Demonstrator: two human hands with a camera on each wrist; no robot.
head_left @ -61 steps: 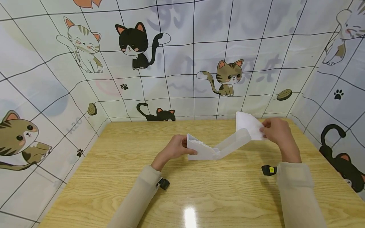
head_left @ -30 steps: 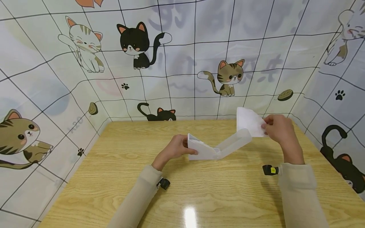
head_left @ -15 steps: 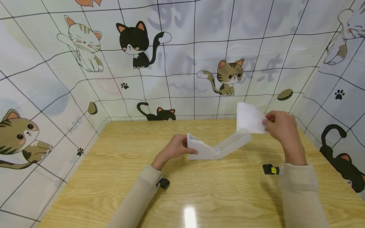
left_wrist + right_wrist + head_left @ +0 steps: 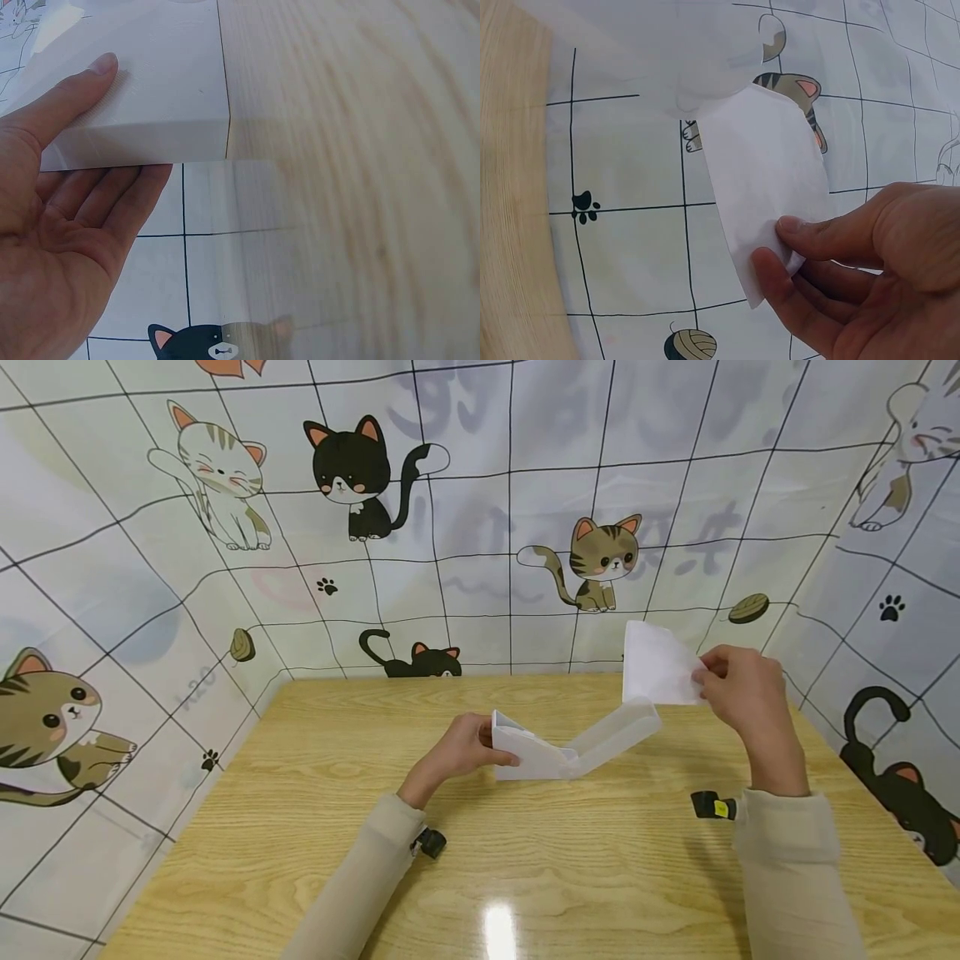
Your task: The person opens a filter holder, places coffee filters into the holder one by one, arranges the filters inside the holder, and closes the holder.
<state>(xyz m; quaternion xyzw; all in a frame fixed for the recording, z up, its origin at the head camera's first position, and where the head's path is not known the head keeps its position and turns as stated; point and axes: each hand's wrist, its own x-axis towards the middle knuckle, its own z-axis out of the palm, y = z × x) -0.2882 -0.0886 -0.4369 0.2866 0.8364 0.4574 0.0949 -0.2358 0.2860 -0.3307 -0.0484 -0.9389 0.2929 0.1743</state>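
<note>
A white plastic box [image 4: 531,762] stands on the table with its translucent hinged lid [image 4: 615,737] swung out to the right. My left hand [image 4: 463,747] grips the box's left end. In the left wrist view the thumb [image 4: 94,75] lies along one face of the box [image 4: 161,75], and the fingers reach behind it. My right hand [image 4: 744,692] pinches a small white sheet of paper [image 4: 658,667] by its right edge, between thumb and index finger. The sheet is raised just above and behind the lid's far end. What lies inside the box is mostly hidden.
The light wooden table [image 4: 480,860] reaches back to a wall sheet [image 4: 465,527] printed with cats and grid lines. Small black wrist cameras sit by both cuffs, the left camera [image 4: 431,843] and the right camera [image 4: 712,805].
My right hand has lifted the paper sheet upward and slightly to the right, away from the lid. The left hand and the box have stayed in place.
</note>
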